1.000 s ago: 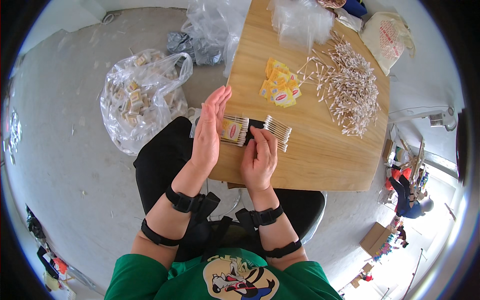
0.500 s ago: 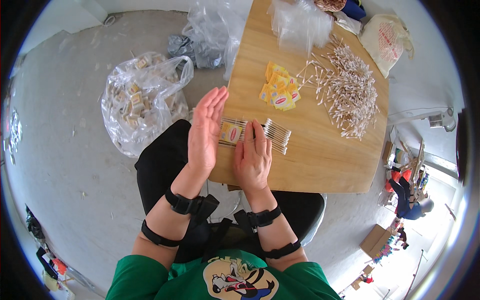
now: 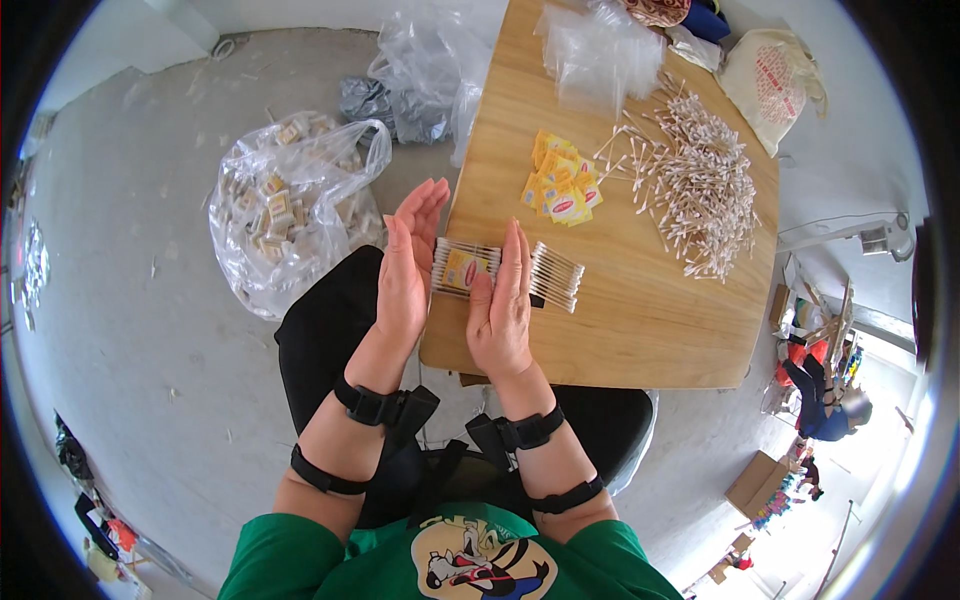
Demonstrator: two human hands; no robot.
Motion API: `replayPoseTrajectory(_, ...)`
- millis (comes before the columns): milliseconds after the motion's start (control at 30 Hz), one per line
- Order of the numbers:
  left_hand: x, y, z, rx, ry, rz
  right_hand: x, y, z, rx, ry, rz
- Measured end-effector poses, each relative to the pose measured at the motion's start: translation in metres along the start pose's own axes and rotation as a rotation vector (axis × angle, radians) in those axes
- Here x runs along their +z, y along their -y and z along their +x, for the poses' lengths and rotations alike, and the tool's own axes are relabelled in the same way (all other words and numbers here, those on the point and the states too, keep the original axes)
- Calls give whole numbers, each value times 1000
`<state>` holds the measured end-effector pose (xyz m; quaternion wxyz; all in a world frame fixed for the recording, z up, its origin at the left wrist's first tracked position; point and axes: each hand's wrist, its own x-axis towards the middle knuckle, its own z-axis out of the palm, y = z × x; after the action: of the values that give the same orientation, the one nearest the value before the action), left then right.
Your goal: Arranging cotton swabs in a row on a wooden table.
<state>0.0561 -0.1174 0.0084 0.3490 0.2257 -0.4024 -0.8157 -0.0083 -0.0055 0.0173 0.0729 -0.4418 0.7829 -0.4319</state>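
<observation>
Yellow-carded swabs (image 3: pixel 464 267) lie lengthwise, pointing left-right.

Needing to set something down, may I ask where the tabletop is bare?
The tabletop is bare between the swab row, swab pile and near edge, and left of the yellow cards. Crowded: far end under clear bags, and around carded swabs between left hand and right hand.

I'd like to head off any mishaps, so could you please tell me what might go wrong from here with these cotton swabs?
If the left hand and right hand press unevenly, the swab row between them could skew, or spill over the nearby left edge of the table. The yellow card on that row might slip askew. The right hand could also knock the separate swab row beside it.
</observation>
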Motion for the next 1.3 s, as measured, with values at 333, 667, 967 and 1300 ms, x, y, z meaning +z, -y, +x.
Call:
replayPoseTrajectory(333,3,-1,-3,-33,42,45,7,7,5,-2,-6,65)
replayPoseTrajectory(667,3,-4,-5,196,6,747,-75,-29,-8,25,48,-381)
replayPoseTrajectory(967,-2,14,-7,230,85,1455,-94,-54,-15,6,300,-679)
replayPoseTrajectory(1300,-11,20,-5,107,139,1267,-96,-48,-6,-94,424,-647)
